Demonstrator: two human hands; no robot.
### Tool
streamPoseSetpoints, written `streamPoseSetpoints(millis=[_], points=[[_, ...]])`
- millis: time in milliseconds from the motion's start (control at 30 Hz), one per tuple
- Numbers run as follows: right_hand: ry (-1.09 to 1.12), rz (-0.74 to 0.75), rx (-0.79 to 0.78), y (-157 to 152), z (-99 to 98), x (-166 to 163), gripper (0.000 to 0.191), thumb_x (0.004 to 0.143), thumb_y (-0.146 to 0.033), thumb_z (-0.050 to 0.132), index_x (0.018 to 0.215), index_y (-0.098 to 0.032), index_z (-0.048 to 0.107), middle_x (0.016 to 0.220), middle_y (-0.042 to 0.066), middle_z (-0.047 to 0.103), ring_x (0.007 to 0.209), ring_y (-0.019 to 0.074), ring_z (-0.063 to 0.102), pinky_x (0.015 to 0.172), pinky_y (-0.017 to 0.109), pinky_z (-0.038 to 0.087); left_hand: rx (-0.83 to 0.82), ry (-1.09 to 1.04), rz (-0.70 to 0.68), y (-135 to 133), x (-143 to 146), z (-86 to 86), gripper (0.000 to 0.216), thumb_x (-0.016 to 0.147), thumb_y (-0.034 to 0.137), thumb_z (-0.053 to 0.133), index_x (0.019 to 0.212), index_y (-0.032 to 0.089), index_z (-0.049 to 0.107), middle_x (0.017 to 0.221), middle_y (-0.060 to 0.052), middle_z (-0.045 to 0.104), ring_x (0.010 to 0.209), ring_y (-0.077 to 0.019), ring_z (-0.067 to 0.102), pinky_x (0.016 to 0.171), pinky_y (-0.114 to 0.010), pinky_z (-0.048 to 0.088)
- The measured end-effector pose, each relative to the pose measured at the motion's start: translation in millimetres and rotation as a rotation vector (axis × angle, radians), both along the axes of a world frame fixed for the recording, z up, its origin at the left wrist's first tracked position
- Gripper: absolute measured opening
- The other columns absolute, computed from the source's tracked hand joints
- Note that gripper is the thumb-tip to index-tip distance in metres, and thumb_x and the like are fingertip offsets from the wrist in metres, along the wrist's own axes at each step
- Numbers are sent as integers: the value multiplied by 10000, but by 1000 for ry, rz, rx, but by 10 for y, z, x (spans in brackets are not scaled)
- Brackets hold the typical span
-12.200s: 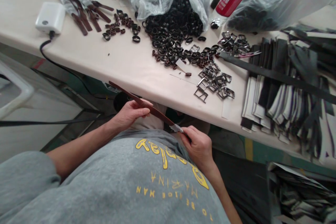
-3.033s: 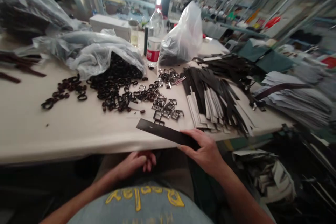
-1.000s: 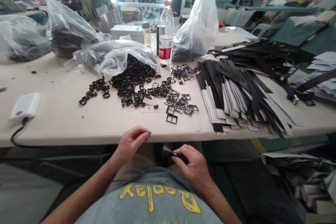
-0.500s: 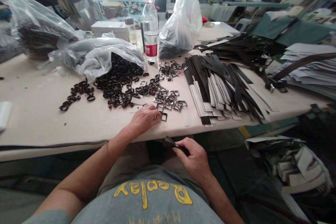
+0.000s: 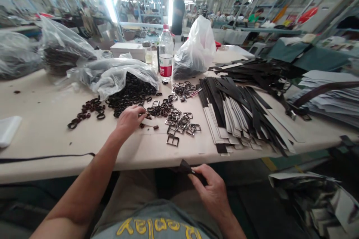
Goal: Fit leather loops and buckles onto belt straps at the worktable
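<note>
The pale surface [image 5: 157, 155] stood in a strip-lit workroom [image 5: 224, 15]. Just short of its front edge [image 5: 157, 165], the right hand [image 5: 210, 185] held a dark strap [image 5: 185, 166] between its fingers. A band of surface showed between that edge and the buckles [image 5: 183, 122]. The left hand [image 5: 130, 118], fingers narrow, was at the black loops [image 5: 129, 91]; its grip couldn't be told.

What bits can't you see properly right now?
Head view, left hand: the hand itself hides whether it pinches any of the dark loops.
Head view, black strap: the right hand covers part of it.
Head view, white device: the left edge cuts it off.
Head view, bottle label: its small print is too tiny to read.
Head view, yellow shirt lettering: the bottom edge cuts some letters.
</note>
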State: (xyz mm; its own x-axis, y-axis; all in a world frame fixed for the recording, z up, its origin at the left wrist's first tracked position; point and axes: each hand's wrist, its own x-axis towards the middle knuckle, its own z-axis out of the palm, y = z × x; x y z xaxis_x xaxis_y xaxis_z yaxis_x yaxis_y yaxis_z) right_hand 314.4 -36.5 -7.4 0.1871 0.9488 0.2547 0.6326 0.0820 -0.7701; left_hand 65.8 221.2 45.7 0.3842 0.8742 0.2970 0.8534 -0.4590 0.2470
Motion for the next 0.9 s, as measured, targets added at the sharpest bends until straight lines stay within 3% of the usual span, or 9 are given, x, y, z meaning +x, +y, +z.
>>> streamPoseSetpoints(millis=[67, 167, 267, 367, 567, 733, 800, 900], points=[[5, 0, -6, 26, -12, 4, 106, 911, -287, 631, 843, -218, 674, 772, 16, 678, 727, 189, 653, 670, 282, 497, -56, 26, 30, 125, 4, 41, 190, 885, 301, 614, 928, 200, 768, 939, -86, 706, 911, -264, 659, 860, -352, 479], [12, 18, -12, 60, -20, -42, 102, 911, -285, 629, 851, -217, 676, 784, 19, 681, 734, 189, 656, 673, 284, 503, -131, 45, -62, 214, 217, 48, 182, 865, 285, 638, 965, 215, 773, 1000, -75, 708, 928, -250, 660, 865, -335, 476], [14, 38, -4, 75, -12, -97, 97, 910, -277, 628, 852, -218, 680, 779, 20, 682, 733, 191, 660, 666, 283, 507, -145, 47, -132, 247, 483, -3, 214, 824, 268, 684, 1023, 243, 761, 1081, -61, 699, 981, -240, 650, 889, -318, 470], [16, 33, 12, 55, -11, -100, 92, 908, -275, 631, 858, -223, 687, 779, 21, 686, 732, 194, 667, 662, 282, 515, -153, 39, -108, 302, 600, -80, 251, 782, 237, 711, 1029, 219, 750, 1054, -80, 697, 1000, -259, 642, 881, -329, 475], [30, 9, 4, -27, -87, -20, 98, 911, -293, 631, 874, -230, 697, 800, 31, 702, 738, 199, 675, 672, 284, 541, -147, -42, -6, 412, 464, -189, 134, 760, 164, 662, 858, 223, 731, 947, -66, 698, 921, -241, 651, 843, -320, 475], [16, 21, 26, 14, -163, -12, 115, 907, -316, 641, 849, -231, 691, 764, 21, 688, 703, 190, 671, 642, 266, 536, -82, -250, 55, 445, 329, -152, 71, 713, 160, 642, 749, 218, 661, 847, -61, 697, 839, -233, 650, 819, -337, 486], [21, 9, 36, 70, -139, 0, 114, 902, -316, 643, 843, -231, 691, 766, 20, 690, 707, 191, 670, 649, 265, 530, -70, -368, 70, 459, 296, -110, 28, 739, 214, 636, 764, 210, 647, 789, -56, 693, 799, -227, 659, 792, -340, 501], [77, -19, 16, 156, 5, 36, 126, 900, -327, 641, 847, -230, 702, 792, 24, 704, 744, 200, 671, 687, 276, 519, -153, -593, 49, 360, 272, -37, 227, 797, 371, 621, 911, 178, 653, 765, -42, 707, 711, -195, 681, 688, -313, 537]])
